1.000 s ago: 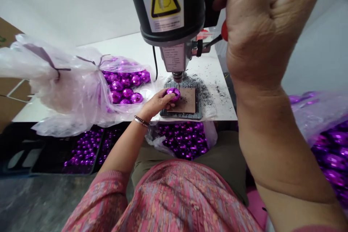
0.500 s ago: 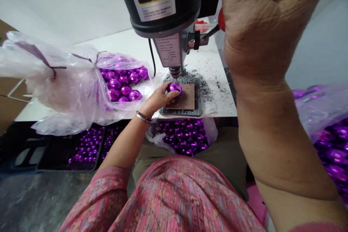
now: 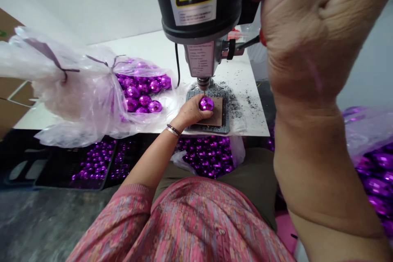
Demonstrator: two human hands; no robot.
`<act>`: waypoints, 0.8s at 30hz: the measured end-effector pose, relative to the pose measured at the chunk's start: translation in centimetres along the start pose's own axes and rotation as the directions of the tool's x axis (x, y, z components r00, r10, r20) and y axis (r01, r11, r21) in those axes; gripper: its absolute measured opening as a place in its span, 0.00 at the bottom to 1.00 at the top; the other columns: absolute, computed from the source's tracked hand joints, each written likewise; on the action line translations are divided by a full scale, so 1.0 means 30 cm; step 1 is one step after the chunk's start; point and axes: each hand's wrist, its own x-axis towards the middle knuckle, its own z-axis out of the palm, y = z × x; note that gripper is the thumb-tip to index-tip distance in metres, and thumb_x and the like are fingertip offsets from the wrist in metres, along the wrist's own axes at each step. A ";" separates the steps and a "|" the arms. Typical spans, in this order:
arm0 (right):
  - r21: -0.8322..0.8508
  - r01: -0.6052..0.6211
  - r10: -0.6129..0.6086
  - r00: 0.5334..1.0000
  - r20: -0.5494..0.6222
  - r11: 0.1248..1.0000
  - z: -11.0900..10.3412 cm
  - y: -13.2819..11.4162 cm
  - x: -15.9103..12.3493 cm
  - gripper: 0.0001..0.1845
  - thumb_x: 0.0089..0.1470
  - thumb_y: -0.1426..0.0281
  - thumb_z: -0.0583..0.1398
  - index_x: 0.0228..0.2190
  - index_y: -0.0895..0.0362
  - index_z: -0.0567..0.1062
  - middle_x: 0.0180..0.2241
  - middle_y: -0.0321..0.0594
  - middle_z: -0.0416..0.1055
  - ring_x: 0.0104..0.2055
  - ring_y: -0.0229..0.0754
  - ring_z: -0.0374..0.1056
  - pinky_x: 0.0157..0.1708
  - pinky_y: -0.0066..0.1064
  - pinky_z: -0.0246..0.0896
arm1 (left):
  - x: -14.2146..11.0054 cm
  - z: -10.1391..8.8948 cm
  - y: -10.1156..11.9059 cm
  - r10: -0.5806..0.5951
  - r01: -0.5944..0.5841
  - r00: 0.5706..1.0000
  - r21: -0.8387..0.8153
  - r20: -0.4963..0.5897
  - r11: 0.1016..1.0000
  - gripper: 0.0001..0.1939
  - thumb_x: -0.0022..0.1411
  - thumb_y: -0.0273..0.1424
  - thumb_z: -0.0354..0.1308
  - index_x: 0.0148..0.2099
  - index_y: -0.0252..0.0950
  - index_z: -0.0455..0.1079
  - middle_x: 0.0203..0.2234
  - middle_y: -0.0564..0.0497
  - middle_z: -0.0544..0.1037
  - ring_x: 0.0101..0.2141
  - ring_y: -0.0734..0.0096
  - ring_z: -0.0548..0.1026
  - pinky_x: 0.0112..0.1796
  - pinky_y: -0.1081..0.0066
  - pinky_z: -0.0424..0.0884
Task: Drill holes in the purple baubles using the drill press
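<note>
My left hand (image 3: 194, 111) grips a shiny purple faceted ball (image 3: 206, 104) between thumb and fingers. It holds the ball on a brown board (image 3: 217, 114) that lies over the grey base (image 3: 226, 125) of a drill press (image 3: 201, 59). The drill bit (image 3: 204, 93) points down at the top of the ball; whether it touches cannot be made out. Large in the upper right, my right hand (image 3: 302, 28) is closed on the drill press handle (image 3: 250, 42), whose red knob shows at the palm's edge. Most of that hand's fingers are hidden or cut off by the frame.
Dark shavings (image 3: 241, 96) litter the white table (image 3: 256, 125) around the base. On the left lies a clear plastic bag (image 3: 101, 90) of purple balls. Below the table edge are an open bag of balls (image 3: 208, 155) and a black crate (image 3: 58, 168). Another bag (image 3: 373, 139) stands right.
The whole view has shifted slightly. My left hand has moved the ball a little right and turned it under the bit. My right hand stays on the handle.
</note>
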 end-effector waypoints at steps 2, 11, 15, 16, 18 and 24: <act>0.014 0.015 -0.015 1.000 -0.001 1.000 -0.005 0.004 -0.007 0.18 0.59 0.75 0.53 0.35 0.64 0.83 0.25 0.31 0.63 0.40 0.20 0.62 0.44 0.16 0.52 | -0.005 0.010 0.001 -0.003 0.004 0.999 0.031 -0.039 1.000 0.22 0.53 0.34 0.69 0.51 0.37 0.75 0.40 0.50 0.80 0.40 0.61 0.77 0.43 0.66 0.72; -0.074 0.061 -0.059 0.998 0.036 0.995 -0.008 0.023 -0.056 0.22 0.53 0.75 0.51 0.41 0.66 0.82 0.34 0.33 0.72 0.40 0.23 0.59 0.37 0.18 0.49 | 0.015 0.041 -0.051 0.074 -0.065 0.989 0.076 -0.125 0.995 0.24 0.53 0.36 0.71 0.52 0.36 0.77 0.40 0.47 0.82 0.44 0.55 0.77 0.50 0.60 0.71; -0.149 0.262 -0.263 0.965 0.014 0.953 -0.010 0.069 -0.093 0.22 0.55 0.79 0.50 0.43 0.66 0.80 0.33 0.34 0.70 0.32 0.20 0.51 0.37 0.19 0.51 | 0.020 0.049 -0.055 0.070 -0.065 0.987 0.038 -0.148 0.997 0.23 0.52 0.36 0.72 0.50 0.37 0.77 0.39 0.48 0.81 0.44 0.55 0.77 0.49 0.60 0.71; -0.160 0.308 -0.310 0.951 0.013 0.938 -0.011 0.081 -0.100 0.21 0.55 0.81 0.50 0.43 0.66 0.80 0.33 0.34 0.70 0.31 0.20 0.51 0.37 0.19 0.52 | 0.020 0.049 -0.052 0.070 -0.064 0.986 0.041 -0.149 0.997 0.22 0.52 0.36 0.72 0.49 0.37 0.77 0.38 0.49 0.81 0.43 0.55 0.77 0.48 0.60 0.71; -0.161 0.364 -0.368 0.930 0.006 0.917 -0.011 0.098 -0.112 0.20 0.56 0.82 0.51 0.43 0.67 0.80 0.34 0.34 0.71 0.31 0.19 0.53 0.37 0.19 0.53 | 0.018 0.048 -0.046 0.066 -0.058 0.987 0.063 -0.145 0.996 0.20 0.52 0.37 0.72 0.46 0.38 0.77 0.36 0.49 0.81 0.41 0.55 0.77 0.47 0.60 0.71; -0.167 0.363 -0.366 0.930 0.009 0.917 -0.005 0.115 -0.137 0.20 0.56 0.81 0.51 0.43 0.65 0.79 0.38 0.31 0.74 0.31 0.19 0.54 0.38 0.19 0.55 | 0.016 0.045 -0.035 0.067 -0.053 0.986 0.092 -0.152 0.994 0.20 0.51 0.37 0.72 0.47 0.37 0.77 0.36 0.49 0.81 0.41 0.54 0.77 0.45 0.59 0.71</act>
